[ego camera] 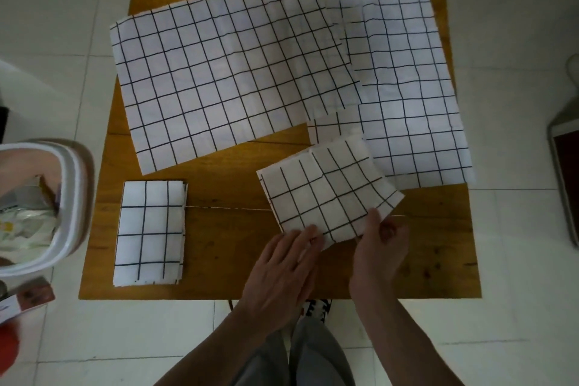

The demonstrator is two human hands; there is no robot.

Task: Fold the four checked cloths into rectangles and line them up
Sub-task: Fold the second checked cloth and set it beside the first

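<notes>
Four white cloths with black checks lie on a wooden table (219, 260). One folded rectangle (150, 232) sits at the front left. A large unfolded cloth (225, 72) spreads across the middle and far left. Another open cloth (413, 88) covers the right side, its left edge under the big one. A partly folded cloth (329, 191) lies tilted at the front centre. My left hand (282, 269) rests flat, fingertips on that cloth's near edge. My right hand (379, 244) pinches its near right corner between thumb and fingers.
A white plastic bin (67, 197) with packets inside stands on the tiled floor left of the table. A box (22, 301) lies below it. A dark-topped object (567, 166) sits at the right edge. My legs and a shoe show under the table's front edge.
</notes>
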